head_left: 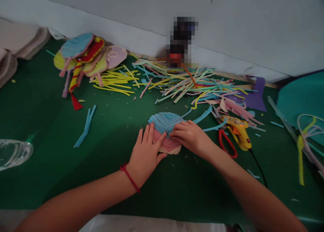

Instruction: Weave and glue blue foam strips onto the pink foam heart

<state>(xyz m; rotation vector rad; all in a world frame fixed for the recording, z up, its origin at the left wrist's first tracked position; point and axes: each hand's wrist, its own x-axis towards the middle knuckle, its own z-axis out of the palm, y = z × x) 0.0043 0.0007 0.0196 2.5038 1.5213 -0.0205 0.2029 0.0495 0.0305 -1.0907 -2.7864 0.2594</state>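
A round craft piece made of blue and pink strips in a chevron pattern lies on the green table cover. My left hand rests on its left edge with the fingers stretched flat and the thumb laid across the pink part. A red cord circles that wrist. My right hand presses on the piece's right side, its fingers curled down onto the strips. Blue strip ends stick out from under the piece to the right.
A yellow glue gun and red-handled scissors lie right of my right hand. A heap of coloured strips lies behind. Finished fan-like pieces are stacked at back left, loose blue strips to the left, a clear object at the left edge.
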